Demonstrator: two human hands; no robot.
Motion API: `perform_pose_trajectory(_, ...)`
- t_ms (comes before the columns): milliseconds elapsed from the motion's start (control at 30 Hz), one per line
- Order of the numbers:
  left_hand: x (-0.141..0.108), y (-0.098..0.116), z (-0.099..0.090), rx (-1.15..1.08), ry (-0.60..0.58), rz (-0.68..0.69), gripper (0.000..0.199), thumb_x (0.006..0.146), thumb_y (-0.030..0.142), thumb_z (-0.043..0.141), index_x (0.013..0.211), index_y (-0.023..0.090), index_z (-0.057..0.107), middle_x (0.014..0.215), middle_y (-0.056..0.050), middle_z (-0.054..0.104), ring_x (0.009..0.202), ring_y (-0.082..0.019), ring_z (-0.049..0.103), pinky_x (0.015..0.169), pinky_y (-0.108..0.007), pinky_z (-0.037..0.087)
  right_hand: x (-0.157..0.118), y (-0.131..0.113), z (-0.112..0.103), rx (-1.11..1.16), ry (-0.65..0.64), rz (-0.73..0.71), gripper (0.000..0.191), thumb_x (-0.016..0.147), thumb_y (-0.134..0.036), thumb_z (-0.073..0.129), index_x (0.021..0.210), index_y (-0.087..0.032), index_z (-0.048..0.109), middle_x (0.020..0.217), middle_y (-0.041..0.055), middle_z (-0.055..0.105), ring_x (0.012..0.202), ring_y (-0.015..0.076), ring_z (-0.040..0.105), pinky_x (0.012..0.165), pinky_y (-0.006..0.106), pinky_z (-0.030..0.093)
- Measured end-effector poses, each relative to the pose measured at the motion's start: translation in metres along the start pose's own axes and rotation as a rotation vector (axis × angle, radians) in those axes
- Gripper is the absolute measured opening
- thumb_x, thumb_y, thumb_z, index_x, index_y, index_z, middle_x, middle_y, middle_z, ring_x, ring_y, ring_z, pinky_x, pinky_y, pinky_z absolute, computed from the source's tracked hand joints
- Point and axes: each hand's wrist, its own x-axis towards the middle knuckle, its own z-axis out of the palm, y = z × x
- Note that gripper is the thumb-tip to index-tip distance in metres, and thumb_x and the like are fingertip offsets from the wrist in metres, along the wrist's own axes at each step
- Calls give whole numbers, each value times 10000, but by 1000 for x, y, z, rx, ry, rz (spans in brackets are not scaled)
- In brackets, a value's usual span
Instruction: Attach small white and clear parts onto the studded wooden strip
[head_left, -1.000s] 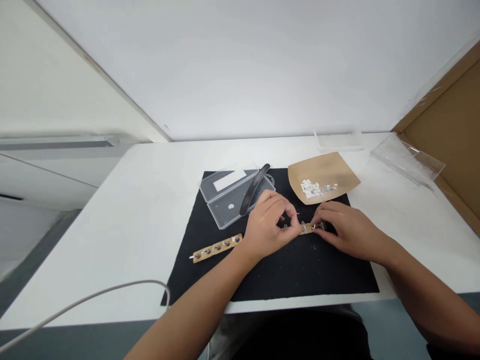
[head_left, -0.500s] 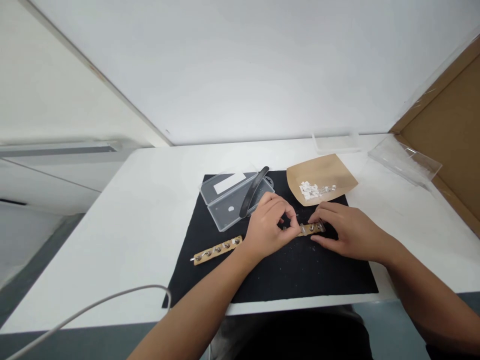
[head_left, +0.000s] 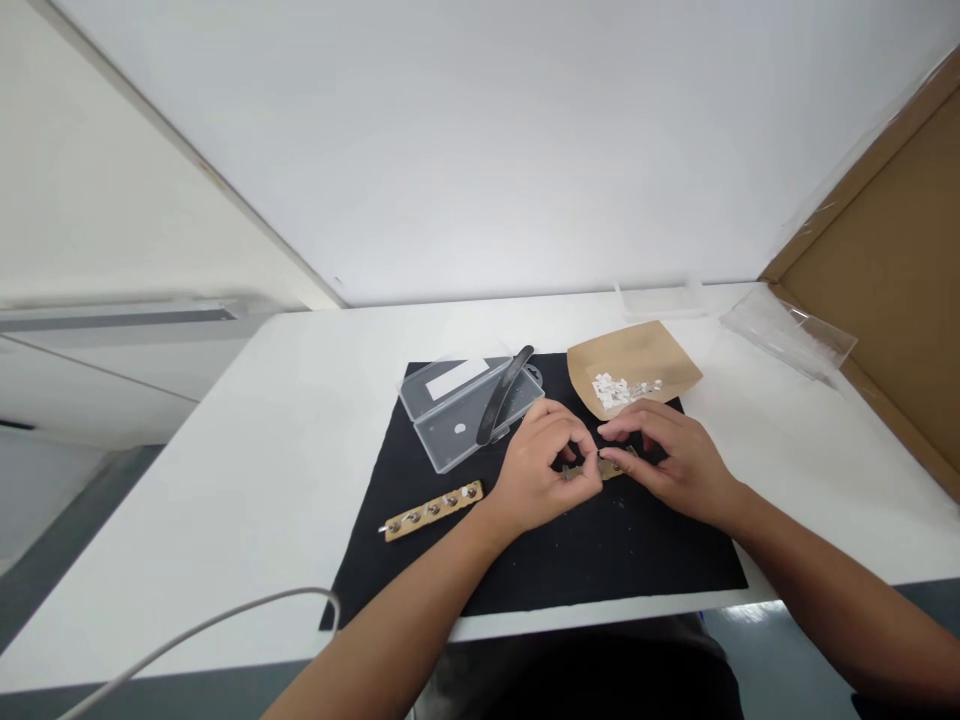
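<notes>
My left hand (head_left: pixel 551 465) pinches with thumb and index finger above a wooden strip (head_left: pixel 616 467); whatever is between the fingertips is too small to make out. Close to those fingertips, my right hand (head_left: pixel 671 455) has its thumb and index finger apart, over the strip's right part. Both hands partly cover this strip. A second wooden strip (head_left: pixel 433 511) with several metal pegs and small pale pieces lies to the left on the black mat (head_left: pixel 525 575). A brown paper tray (head_left: pixel 637 350) holding small white pieces (head_left: pixel 611 391) stands behind my right hand.
An open clear plastic case (head_left: pixel 448 437) lies on the mat's back left, with a dark curved file (head_left: pixel 504 396) across it. Clear plastic boxes (head_left: pixel 795 330) stand at the table's back right, near a cardboard panel (head_left: pixel 885 240). A pale cable (head_left: pixel 217 612) crosses the left front.
My right hand has moved left, its fingers now next to my left fingertips and covering more of the strip. The camera view has shifted slightly.
</notes>
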Motion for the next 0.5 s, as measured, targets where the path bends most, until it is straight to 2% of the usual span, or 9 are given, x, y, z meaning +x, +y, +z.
perform_pose_trajectory(133, 0, 0, 0, 2, -7, 12, 119, 820, 93, 670, 790, 192, 612, 738, -8, 647, 721, -150, 547, 705, -310, 495, 3, -1, 3, 54, 39, -65, 52, 1014, -274, 684, 1043, -247, 717, 950, 27, 734, 867, 169, 674, 787, 320, 555)
perform_pose_trajectory(333, -1, 0, -2, 23, -12, 24, 101, 839, 104, 680, 826, 194, 636, 762, -22, 661, 761, -166, 557, 651, -279, 496, 5, -3, 5, 56, 44, -118, 45, 1014, -229, 664, 992, -240, 702, 897, 22, 721, 831, 167, 661, 747, 316, 547)
perform_pose_trajectory(400, 0, 0, -2, 37, -8, 35, 92, 857, 109, 677, 853, 195, 647, 784, -20, 674, 748, -160, 565, 684, -296, 512, 5, -2, 3, 13, 68, -135, 44, 1011, -220, 663, 982, -236, 692, 899, 25, 719, 829, 167, 656, 726, 311, 537)
perform_pose_trajectory(500, 0, -1, -3, 84, 8, 51, 83, 890, 113, 670, 902, 193, 656, 831, -19, 704, 722, -146, 585, 818, -361, 538, 8, 6, -4, -96, 185, -130, 47, 1002, -202, 667, 969, -232, 682, 904, 29, 722, 808, 165, 645, 685, 298, 514)
